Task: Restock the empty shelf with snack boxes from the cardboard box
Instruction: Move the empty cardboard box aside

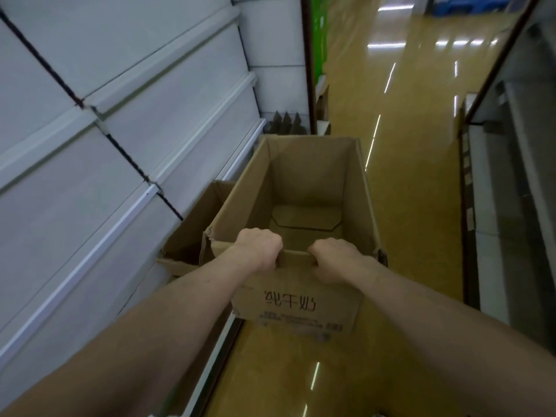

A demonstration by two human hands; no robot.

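Note:
An open brown cardboard box (pixel 304 182) is held out in front of me above the floor, its inside showing only a loose cardboard sheet at the bottom. My left hand (pixel 259 247) grips the near rim on the left, fingers curled over the edge into the box. My right hand (pixel 334 256) grips the same rim on the right. The near wall carries dark printed characters. White shelves (pixel 126 139) with nothing on them run along my left. No snack boxes are in view.
A second open cardboard box (pixel 192 230) sits low at the left, against the shelving. Dark pointed packs (pixel 285 123) stand at the far end of the shelf unit. Glossy tan aisle floor (pixel 400 152) stretches ahead; a glass-fronted cabinet (pixel 511 176) lines the right side.

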